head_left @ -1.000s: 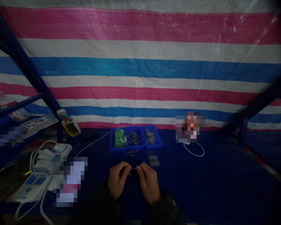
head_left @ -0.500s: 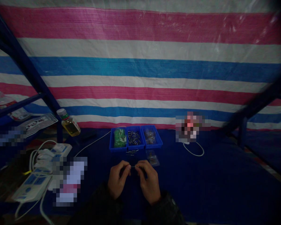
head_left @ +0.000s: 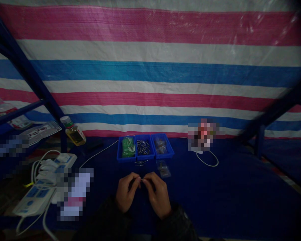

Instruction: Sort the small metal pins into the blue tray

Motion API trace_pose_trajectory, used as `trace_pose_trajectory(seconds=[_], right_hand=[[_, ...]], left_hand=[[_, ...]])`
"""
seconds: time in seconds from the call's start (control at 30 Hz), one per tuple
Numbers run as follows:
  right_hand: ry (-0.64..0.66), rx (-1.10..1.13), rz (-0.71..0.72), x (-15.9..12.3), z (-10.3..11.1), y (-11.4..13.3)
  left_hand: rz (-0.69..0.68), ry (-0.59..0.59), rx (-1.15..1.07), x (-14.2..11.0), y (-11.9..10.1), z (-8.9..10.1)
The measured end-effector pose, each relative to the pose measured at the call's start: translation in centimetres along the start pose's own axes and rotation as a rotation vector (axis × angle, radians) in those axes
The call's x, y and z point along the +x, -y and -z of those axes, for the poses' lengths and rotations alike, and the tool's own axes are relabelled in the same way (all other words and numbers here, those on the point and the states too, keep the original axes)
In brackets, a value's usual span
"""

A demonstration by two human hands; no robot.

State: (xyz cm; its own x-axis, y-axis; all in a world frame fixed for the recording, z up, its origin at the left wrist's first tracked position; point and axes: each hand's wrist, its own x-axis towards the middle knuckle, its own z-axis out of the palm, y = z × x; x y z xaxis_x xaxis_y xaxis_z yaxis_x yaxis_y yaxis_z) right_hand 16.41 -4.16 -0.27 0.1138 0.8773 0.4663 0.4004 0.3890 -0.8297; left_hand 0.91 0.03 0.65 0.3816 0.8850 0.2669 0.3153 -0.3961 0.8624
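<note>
My left hand [head_left: 126, 193] and my right hand [head_left: 158, 196] meet over the blue tabletop, each in a fingertip pinch. Between them they hold a thin metal rod [head_left: 141, 180], of which only a short bit shows. Just beyond the fingers lie several loose metal pins [head_left: 141, 163]. A small clear bag [head_left: 163, 169] with dark pieces inside rests beyond my right hand. Three blue trays stand in a row farther back: the left tray [head_left: 118, 154] with a green bag [head_left: 128, 147], the middle tray [head_left: 145, 157] with many metal pins, the right tray [head_left: 171, 153] with clear bags.
On the left are a power strip [head_left: 33, 201] with plugs and white cables, a blurred-out flat object [head_left: 76, 195] and a bottle of yellow liquid [head_left: 73, 131]. A white cable loop [head_left: 217, 162] lies at right. Blue frame posts flank a striped sheet [head_left: 150, 72].
My right hand has moved slightly left, closing the gap to my left hand, so less of the thin rod shows. My left hand has stayed nearly still.
</note>
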Motion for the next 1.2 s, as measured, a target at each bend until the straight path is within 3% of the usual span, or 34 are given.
trace_pose_trajectory(seconds=[0.33, 0.63, 1.2], right_hand=[[0.003, -0.005, 0.008, -0.01, 0.03, 0.06], [-0.019, -0.264, 0.023, -0.28, -0.17, -0.09], [-0.078, 0.000, 0.074, -0.22, -0.05, -0.32]], left_hand=[[0.012, -0.039, -0.008, 0.04, -0.15, 0.07], [0.002, -0.038, 0.013, -0.06, -0.13, 0.05], [0.014, -0.022, -0.040, -0.05, -0.16, 0.22]])
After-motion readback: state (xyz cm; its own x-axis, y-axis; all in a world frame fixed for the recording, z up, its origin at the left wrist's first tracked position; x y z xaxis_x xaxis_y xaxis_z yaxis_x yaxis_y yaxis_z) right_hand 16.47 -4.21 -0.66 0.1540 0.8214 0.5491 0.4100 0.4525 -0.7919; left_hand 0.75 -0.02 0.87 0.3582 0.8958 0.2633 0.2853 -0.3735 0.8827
